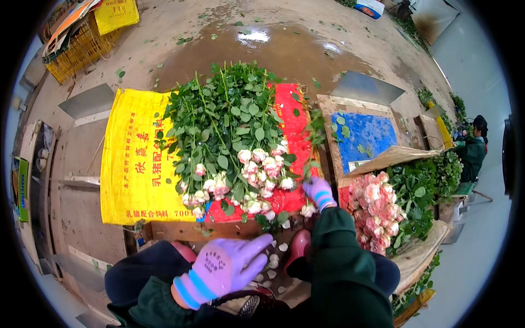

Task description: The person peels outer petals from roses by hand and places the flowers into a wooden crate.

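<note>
My left hand (231,266), in a purple rubber-coated glove, is held empty with fingers apart above my lap. My gloved right hand (319,192) closes around the stem of a single rose at the right edge of the red sack. The rose's pale bloom (308,210) hangs just below that hand, and its leafy stem (315,135) points away from me. A pile of cut roses (262,168) with pink-white blooms towards me lies on the yellow woven sack (139,164) and the red sack (287,98).
Pink roses (373,205) lie bundled at the right, beside a wooden stand with a blue surface (367,131). Fallen petals (272,262) lie between my boots. A person (472,149) works at far right. A yellow crate (78,51) stands upper left, beyond a metal plate (88,102).
</note>
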`<state>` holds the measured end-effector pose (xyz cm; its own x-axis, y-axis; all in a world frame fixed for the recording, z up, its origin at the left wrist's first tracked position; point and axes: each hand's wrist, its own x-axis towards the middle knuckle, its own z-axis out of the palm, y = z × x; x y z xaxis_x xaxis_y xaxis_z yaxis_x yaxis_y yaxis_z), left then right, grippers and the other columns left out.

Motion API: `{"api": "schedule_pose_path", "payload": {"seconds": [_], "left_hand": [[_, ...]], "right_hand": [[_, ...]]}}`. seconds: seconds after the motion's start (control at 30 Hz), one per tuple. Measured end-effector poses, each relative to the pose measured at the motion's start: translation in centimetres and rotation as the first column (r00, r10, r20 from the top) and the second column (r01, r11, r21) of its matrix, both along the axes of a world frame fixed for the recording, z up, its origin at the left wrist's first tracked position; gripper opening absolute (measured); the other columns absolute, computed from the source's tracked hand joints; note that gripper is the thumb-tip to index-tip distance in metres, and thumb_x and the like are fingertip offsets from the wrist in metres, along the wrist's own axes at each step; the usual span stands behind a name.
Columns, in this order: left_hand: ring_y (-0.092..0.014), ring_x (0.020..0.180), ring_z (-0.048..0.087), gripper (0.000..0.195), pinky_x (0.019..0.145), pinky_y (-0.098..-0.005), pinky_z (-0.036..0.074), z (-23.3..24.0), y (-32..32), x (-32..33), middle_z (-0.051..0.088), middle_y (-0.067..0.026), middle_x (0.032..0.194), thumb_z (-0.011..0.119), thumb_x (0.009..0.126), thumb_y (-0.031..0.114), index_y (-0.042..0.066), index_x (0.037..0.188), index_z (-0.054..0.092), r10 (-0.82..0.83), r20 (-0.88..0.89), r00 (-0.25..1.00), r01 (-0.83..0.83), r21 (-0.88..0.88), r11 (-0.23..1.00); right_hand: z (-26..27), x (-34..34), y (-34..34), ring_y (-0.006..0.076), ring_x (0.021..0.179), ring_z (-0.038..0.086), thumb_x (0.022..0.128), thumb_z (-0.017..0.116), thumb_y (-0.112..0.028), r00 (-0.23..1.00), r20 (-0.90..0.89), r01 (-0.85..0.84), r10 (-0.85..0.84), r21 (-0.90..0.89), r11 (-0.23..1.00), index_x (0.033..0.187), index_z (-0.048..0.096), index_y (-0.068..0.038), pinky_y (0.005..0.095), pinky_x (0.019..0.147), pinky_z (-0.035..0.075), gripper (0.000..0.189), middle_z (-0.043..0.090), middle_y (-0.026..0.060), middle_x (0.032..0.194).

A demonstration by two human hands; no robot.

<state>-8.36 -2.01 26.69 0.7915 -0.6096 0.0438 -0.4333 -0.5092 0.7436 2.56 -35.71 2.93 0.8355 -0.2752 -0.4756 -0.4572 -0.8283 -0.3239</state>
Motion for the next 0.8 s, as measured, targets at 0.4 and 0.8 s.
{"api": "schedule_pose_path", "payload": {"seconds": [0.4,0.8], "left_hand": [[-0.028,0.067,0.064,0.058,0.06,-0.0376,0.05,2.1,-1.5,-2.9,0.064,-0.01,0.073,0.066,0.081,0.03,0.008,0.132,0.047,0.193,-0.003,0.981,-0.189,-0.226,0.956],[-0.031,0.057,0.061,0.069,0.051,-0.0374,0.045,3.0,-2.7,-1.5,0.065,-0.0137,0.073,0.074,0.072,0.025,-0.001,0.131,0.047,0.292,0.198,0.936,-0.189,-0.417,0.889]], "right_hand": [[28.4,-9.7,13.4,0.0022,0.062,0.052,0.094,0.056,-0.026,0.933,-0.015,0.038,-0.36,0.998,0.056,0.116,0.055,-0.003,0.0159,0.056,0.042,0.032,0.059,-0.0036,0.082],[27.2,-9.6,16.7,0.0083,0.079,0.053,0.097,0.051,-0.022,0.952,-0.14,0.069,-0.271,0.964,-0.258,0.132,0.045,0.001,0.0238,0.069,0.048,0.042,0.051,0.0017,0.089]]}}
